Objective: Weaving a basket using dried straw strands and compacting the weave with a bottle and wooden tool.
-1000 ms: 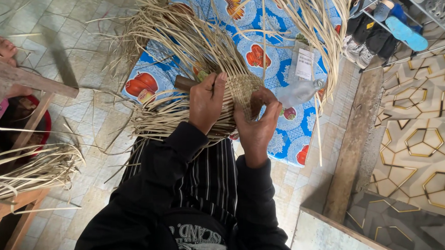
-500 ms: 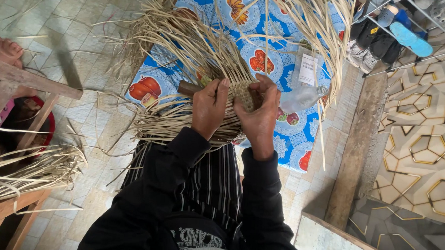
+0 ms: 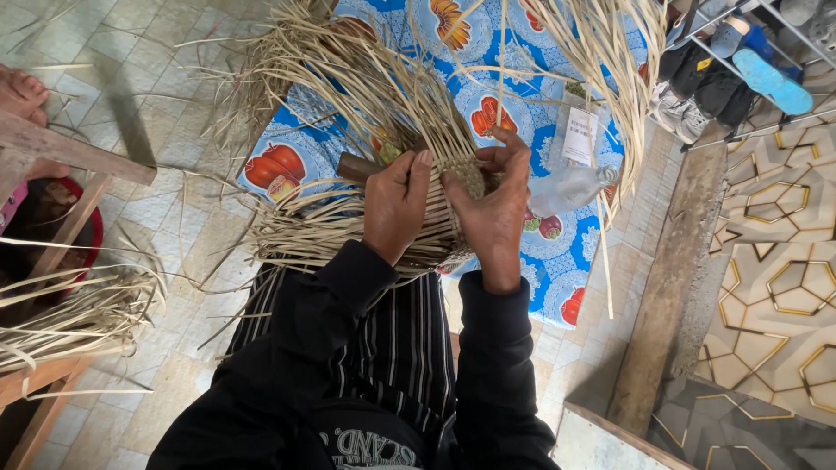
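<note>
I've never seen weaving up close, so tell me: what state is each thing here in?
Woven piece: partly woven, loose strands fanning out.
Left hand: fingers gripping the strands.
Right hand: fingers pinching the woven part.
Plastic bottle: lying on its side, looks empty.
Patterned cloth: spread flat on the floor.
Shoes: stored on a rack.

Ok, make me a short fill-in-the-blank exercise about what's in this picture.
1. Both hands, left hand and right hand, hold a half-woven piece of ____ strips.
2. The mat under the work is mostly ____ with fruit pictures.
3. A clear plastic ____ lies on the mat beside the right hand.

Missing words: straw; blue; bottle
</note>
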